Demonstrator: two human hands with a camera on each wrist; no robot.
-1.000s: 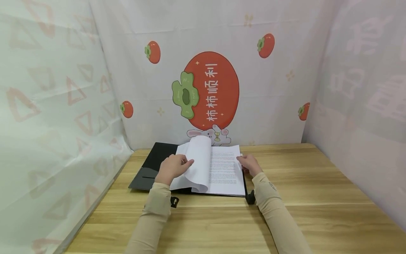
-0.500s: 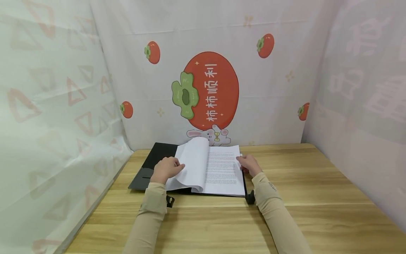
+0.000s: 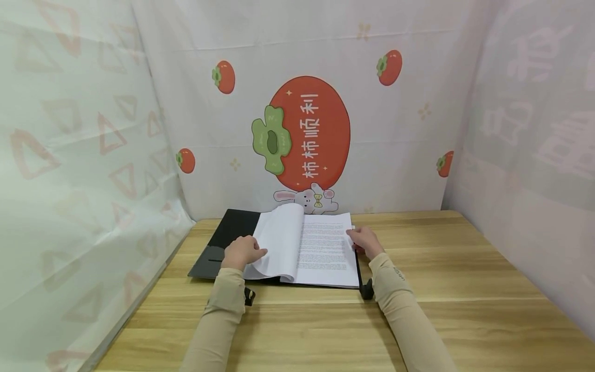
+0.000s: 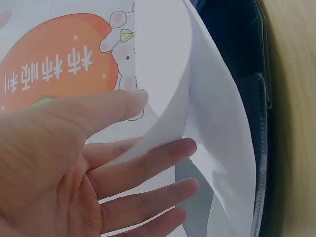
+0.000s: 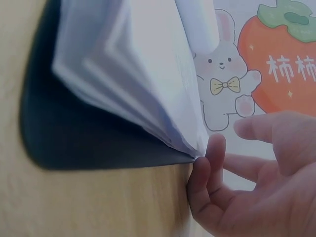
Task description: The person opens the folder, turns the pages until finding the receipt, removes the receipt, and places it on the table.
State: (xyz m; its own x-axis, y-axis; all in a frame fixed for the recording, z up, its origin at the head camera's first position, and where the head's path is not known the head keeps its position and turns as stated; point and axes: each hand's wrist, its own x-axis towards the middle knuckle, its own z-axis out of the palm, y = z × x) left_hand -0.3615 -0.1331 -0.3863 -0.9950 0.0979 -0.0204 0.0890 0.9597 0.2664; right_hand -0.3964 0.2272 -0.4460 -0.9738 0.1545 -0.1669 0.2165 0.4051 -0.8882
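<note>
A black folder (image 3: 234, 226) lies open on the table with a stack of printed sheets (image 3: 324, 243) in it. One or more sheets, the turned pages (image 3: 284, 243), curl over toward the left cover. My left hand (image 3: 241, 252) is at their left side; in the left wrist view its fingers (image 4: 153, 165) are extended against the curled paper, the thumb apart from them. My right hand (image 3: 365, 241) is at the right edge of the stack. The right wrist view has its bent fingers (image 5: 201, 180) touching the sheets' edge at the folder's border, with the thumb held away.
The wooden table (image 3: 307, 330) extends in front and to the right. Behind it hangs a white cloth (image 3: 395, 155) printed with persimmons and a rabbit. Pale cloth walls (image 3: 83, 181) close in both sides. A small black strap part (image 3: 366, 289) shows by the right wrist.
My left hand has moved left and down toward the cover, and the curled pages have rolled further left, showing more of the printed sheet. The right hand stays at the right edge.
</note>
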